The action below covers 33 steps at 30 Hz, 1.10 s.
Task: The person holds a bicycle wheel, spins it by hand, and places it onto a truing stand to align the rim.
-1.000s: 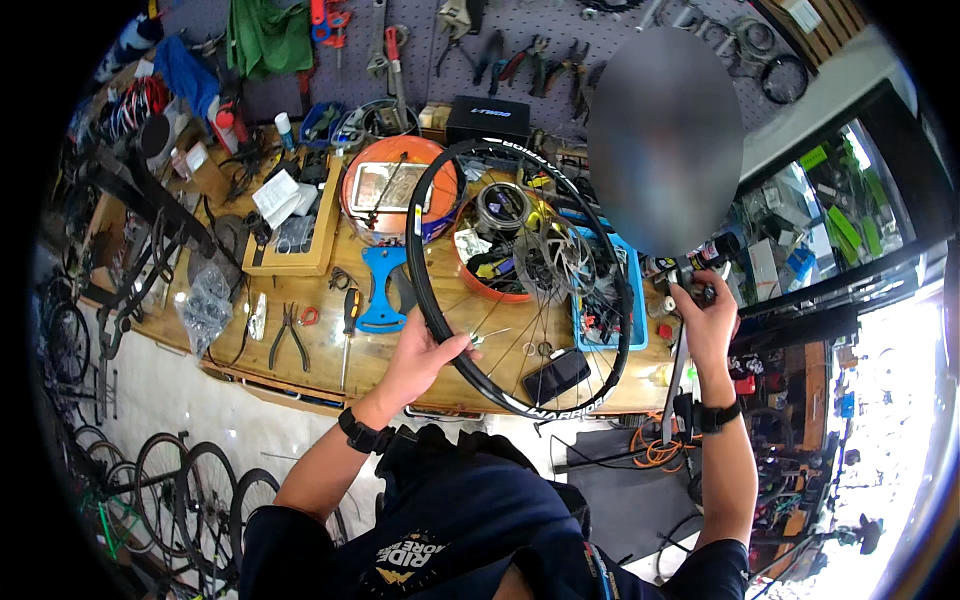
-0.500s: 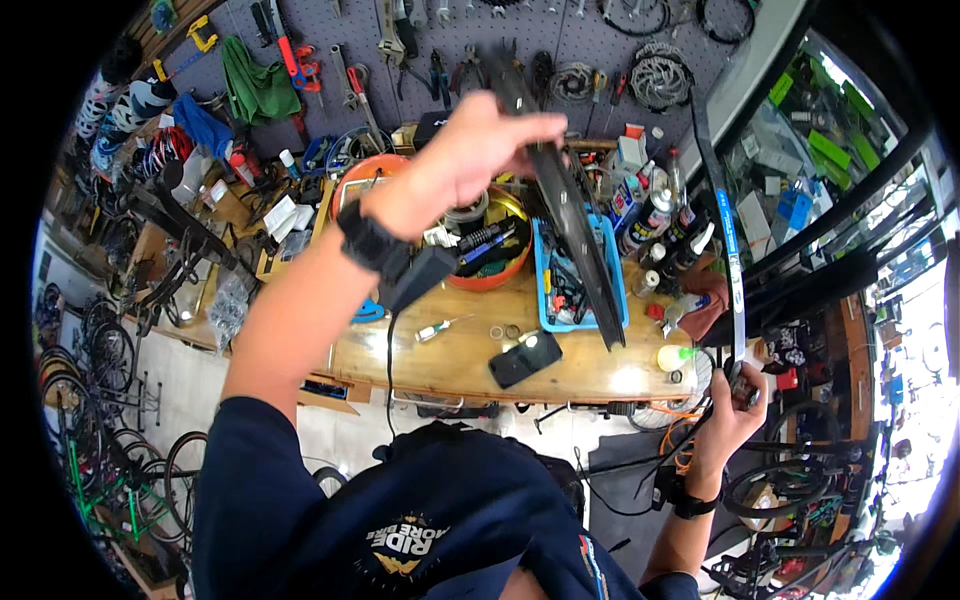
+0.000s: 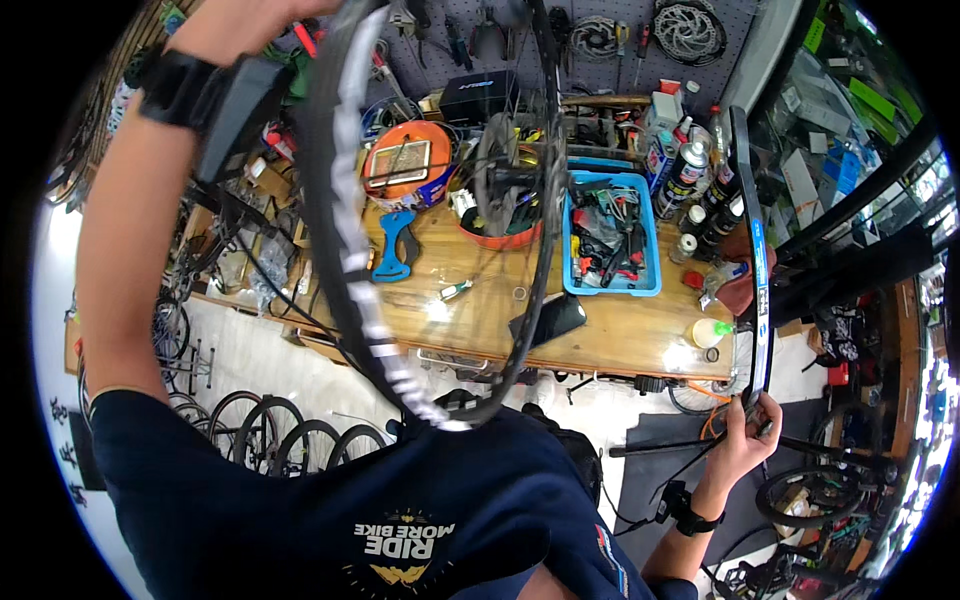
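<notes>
My left hand (image 3: 262, 14) is raised at the top edge, holding the top of a bicycle wheel (image 3: 345, 200); its fingertips are partly cut off by the frame. The wheel hangs tilted over the bench, with white markings on its black rim and slight motion blur. Its hub and disc rotor (image 3: 493, 175) show in the middle. At the right, my right hand (image 3: 745, 440) is closed round the lower end of a long, narrow, black curved piece (image 3: 757, 250) with a blue and white label. I cannot tell whether that piece is a rim seen edge-on.
On the wooden bench (image 3: 640, 335) lie a blue tray (image 3: 610, 288) of small parts, a black phone (image 3: 560, 318), a blue tool (image 3: 394, 250) and a small screwdriver (image 3: 455, 290). Spray cans (image 3: 685, 175) and a yellow-green bottle (image 3: 708, 332) stand right. Tools hang on the pegboard (image 3: 640, 90).
My left hand has moved up and left. The wheel has turned from nearly edge-on to showing its hoop and hub. My right hand and the black piece have shifted slightly right and down.
</notes>
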Each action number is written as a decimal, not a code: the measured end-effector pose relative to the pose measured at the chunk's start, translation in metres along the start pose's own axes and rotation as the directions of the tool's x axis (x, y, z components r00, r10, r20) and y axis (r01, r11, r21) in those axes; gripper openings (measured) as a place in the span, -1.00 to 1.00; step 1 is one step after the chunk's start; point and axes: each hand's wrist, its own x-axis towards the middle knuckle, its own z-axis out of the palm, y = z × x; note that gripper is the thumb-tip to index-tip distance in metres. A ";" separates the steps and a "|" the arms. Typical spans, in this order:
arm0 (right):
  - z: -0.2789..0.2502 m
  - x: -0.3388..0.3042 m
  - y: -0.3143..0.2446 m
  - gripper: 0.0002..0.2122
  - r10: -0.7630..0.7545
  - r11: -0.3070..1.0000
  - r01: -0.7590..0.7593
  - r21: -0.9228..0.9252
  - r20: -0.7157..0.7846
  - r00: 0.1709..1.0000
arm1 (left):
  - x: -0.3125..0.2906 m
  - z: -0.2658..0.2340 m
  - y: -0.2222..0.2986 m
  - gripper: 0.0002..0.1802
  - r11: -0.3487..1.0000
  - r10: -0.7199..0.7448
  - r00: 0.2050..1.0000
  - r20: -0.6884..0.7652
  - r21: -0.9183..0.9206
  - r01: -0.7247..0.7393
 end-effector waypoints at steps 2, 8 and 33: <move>0.004 0.001 0.006 -0.72 -0.008 1.000 0.008 -0.002 0.017 1.000 | -0.023 -0.007 -0.001 -0.84 0.997 -0.064 0.995 -0.072 0.034 0.067; 0.024 0.004 0.022 -0.75 0.020 1.000 -0.019 -0.013 0.041 0.999 | -0.103 -0.020 0.004 -0.88 0.926 -0.131 0.957 -0.259 0.313 0.212; 0.108 -0.096 -0.010 -0.78 0.023 0.996 -0.038 -0.085 -0.164 0.986 | -0.160 -0.184 -0.084 -0.77 0.214 0.238 0.897 0.372 0.881 -0.422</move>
